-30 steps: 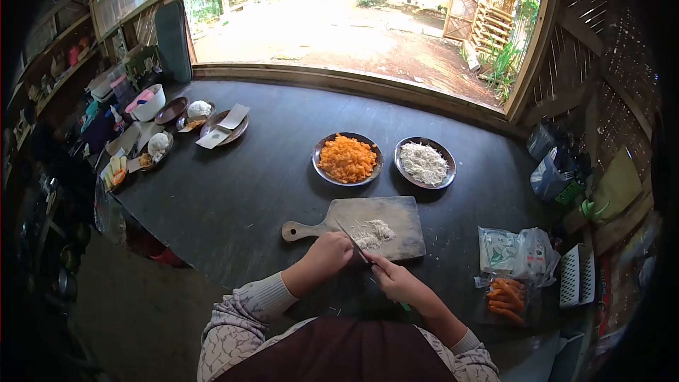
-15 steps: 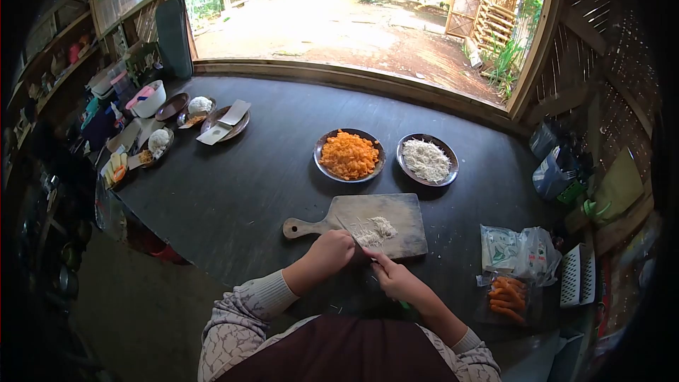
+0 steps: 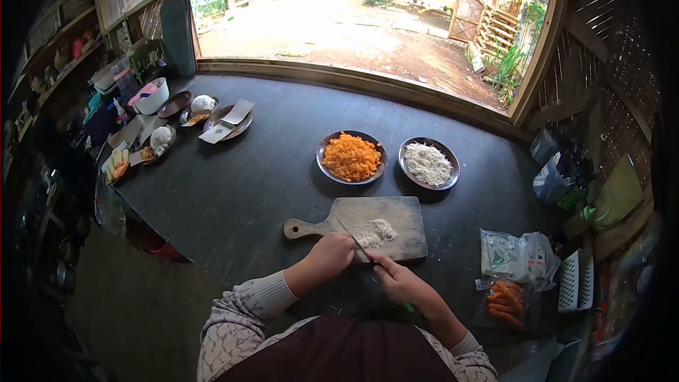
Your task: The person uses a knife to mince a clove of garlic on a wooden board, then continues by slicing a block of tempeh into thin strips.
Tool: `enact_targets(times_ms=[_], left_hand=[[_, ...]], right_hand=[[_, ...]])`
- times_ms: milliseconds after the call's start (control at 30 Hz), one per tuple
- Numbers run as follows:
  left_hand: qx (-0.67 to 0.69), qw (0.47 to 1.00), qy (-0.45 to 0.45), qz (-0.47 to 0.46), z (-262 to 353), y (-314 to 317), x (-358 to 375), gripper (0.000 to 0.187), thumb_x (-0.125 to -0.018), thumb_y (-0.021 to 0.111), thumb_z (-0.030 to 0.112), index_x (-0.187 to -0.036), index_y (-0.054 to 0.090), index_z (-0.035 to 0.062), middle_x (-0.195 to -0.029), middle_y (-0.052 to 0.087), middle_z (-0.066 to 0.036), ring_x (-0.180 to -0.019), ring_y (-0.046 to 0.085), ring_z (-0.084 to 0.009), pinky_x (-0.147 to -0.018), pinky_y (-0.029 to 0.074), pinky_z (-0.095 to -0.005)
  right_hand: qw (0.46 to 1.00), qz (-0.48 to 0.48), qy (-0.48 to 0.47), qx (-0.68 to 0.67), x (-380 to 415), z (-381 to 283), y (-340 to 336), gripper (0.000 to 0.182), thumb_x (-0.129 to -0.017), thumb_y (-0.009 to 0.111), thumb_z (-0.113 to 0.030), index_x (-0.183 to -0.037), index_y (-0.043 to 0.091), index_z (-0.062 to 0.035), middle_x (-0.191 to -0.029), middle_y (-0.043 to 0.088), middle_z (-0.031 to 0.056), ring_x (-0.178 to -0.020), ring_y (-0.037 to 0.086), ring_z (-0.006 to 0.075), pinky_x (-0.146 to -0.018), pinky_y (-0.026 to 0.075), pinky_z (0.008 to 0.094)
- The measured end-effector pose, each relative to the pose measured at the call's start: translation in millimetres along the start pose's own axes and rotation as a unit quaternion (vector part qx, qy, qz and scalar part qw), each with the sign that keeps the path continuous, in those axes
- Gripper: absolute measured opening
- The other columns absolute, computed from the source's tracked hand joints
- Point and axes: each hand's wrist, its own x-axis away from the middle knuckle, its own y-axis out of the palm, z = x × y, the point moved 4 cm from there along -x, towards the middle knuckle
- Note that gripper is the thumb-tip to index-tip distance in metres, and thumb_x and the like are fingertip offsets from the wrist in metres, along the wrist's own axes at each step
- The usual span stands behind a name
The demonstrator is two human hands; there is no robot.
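A wooden cutting board (image 3: 410, 216) with a handle on its left lies on the dark table in front of me. A small heap of pale whitish shreds (image 3: 382, 230) sits on it. My right hand (image 3: 399, 283) is wrapped round the handle of a knife (image 3: 362, 250), and the blade slants up and left over the board. Closed and curled, my left hand (image 3: 332, 253) rests by the blade at the board's near edge; whatever is in its fingers is hidden. Beyond the board stand a plate of orange shreds (image 3: 351, 156) and a plate of white shreds (image 3: 427, 164).
At right lie a plastic bag of carrots (image 3: 506, 304), other plastic packets (image 3: 520, 255) and a white perforated holder (image 3: 576, 280). Several plates with food, one holding a grater-like flat piece (image 3: 238, 112), stand at far left beside a white tub (image 3: 150, 101). A window frame (image 3: 353, 83) borders the table's back.
The view has shifted slightly. Both hands stay almost in place at the board's near edge, the knife still in my right hand.
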Motion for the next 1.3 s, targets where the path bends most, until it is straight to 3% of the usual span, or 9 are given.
enact_targets(times_ms=[100,233,300,500,733,800,900,1167,1300], left_hand=[[-0.016,1.0,0.002,-0.004,-2,1,-1,0.011,-0.076,0.057,0.006,-0.072,0.064,-0.0024,-0.079,0.061,-0.017,-0.078,0.061,-0.0335,-0.072,0.05,-0.0422],[-0.013,1.0,0.004,0.013,-2,2,0,0.011,-0.075,0.059,0.006,-0.075,0.065,-0.0025,-0.079,0.062,-0.016,-0.077,0.062,-0.0323,-0.071,0.05,-0.0404],[-0.007,1.0,0.0,0.012,-4,4,0,0.012,-0.076,0.057,0.007,-0.073,0.064,-0.0028,-0.079,0.062,-0.017,-0.078,0.061,-0.0338,-0.072,0.05,-0.0422],[0.005,1.0,0.0,0.013,-7,7,0,0.013,-0.077,0.055,0.007,-0.072,0.063,-0.0027,-0.079,0.061,-0.019,-0.079,0.061,-0.0356,-0.074,0.049,-0.0443],[-0.005,1.0,-0.005,0.001,-3,2,0,0.013,-0.078,0.055,0.007,-0.072,0.061,-0.0031,-0.079,0.06,-0.019,-0.078,0.061,-0.0357,-0.073,0.049,-0.0448],[-0.007,1.0,-0.01,-0.001,-4,3,0,0.012,-0.076,0.057,0.008,-0.073,0.063,-0.0025,-0.078,0.061,-0.017,-0.078,0.061,-0.0341,-0.072,0.05,-0.0428],[-0.013,1.0,-0.007,0.007,-6,5,0,0.012,-0.075,0.059,0.009,-0.074,0.064,-0.0019,-0.078,0.061,-0.016,-0.077,0.062,-0.0326,-0.072,0.05,-0.0407],[0.028,0.999,-0.025,0.002,-4,0,1,0.013,-0.076,0.056,0.009,-0.071,0.062,-0.0011,-0.081,0.059,-0.018,-0.081,0.059,-0.0345,-0.073,0.048,-0.0433],[0.002,1.0,-0.01,0.006,-4,0,0,0.012,-0.074,0.06,0.009,-0.076,0.065,-0.0012,-0.081,0.062,-0.016,-0.078,0.062,-0.0327,-0.071,0.05,-0.0406]], right_hand=[[0.997,0.047,-0.037,0.055,-5,-3,5,0.042,-0.098,0.043,-0.025,-0.14,0.04,-0.0289,-0.064,0.053,0.0076,-0.053,0.051,0.0127,-0.055,0.047,0.0284],[0.999,0.027,-0.037,0.023,-5,-5,1,0.042,-0.098,0.043,-0.024,-0.14,0.04,-0.0294,-0.068,0.056,0.011,-0.058,0.054,0.0147,-0.061,0.048,0.029],[1.0,0.007,0.017,0.024,1,-9,0,0.042,-0.098,0.043,-0.025,-0.14,0.039,-0.028,-0.07,0.057,0.0121,-0.062,0.055,0.0157,-0.065,0.047,0.029],[0.998,0.025,-0.049,0.032,1,-3,1,0.042,-0.099,0.042,-0.026,-0.141,0.039,-0.0276,-0.065,0.053,0.0085,-0.057,0.05,0.0129,-0.059,0.046,0.0281],[1.0,0.015,0.009,0.026,-1,-2,6,0.042,-0.099,0.042,-0.025,-0.141,0.039,-0.0272,-0.068,0.055,0.0104,-0.057,0.052,0.0136,-0.06,0.047,0.0281],[0.995,0.055,-0.062,0.053,-6,-1,8,0.042,-0.099,0.042,-0.024,-0.141,0.04,-0.0276,-0.067,0.055,0.0098,-0.055,0.052,0.013,-0.057,0.047,0.0277],[0.999,0.031,-0.016,0.039,-2,-7,5,0.042,-0.098,0.043,-0.024,-0.14,0.041,-0.0274,-0.066,0.054,0.0092,-0.055,0.052,0.0128,-0.058,0.047,0.0278],[1.0,0.02,-0.021,0.011,1,2,1,0.041,-0.098,0.044,-0.026,-0.14,0.042,-0.0275,-0.064,0.052,0.007,-0.053,0.049,0.0121,-0.056,0.047,0.0285],[1.0,0.013,-0.015,0.005,1,2,1,0.042,-0.098,0.044,-0.026,-0.14,0.041,-0.0278,-0.063,0.05,0.0048,-0.052,0.048,0.0109,-0.053,0.046,0.0282]])
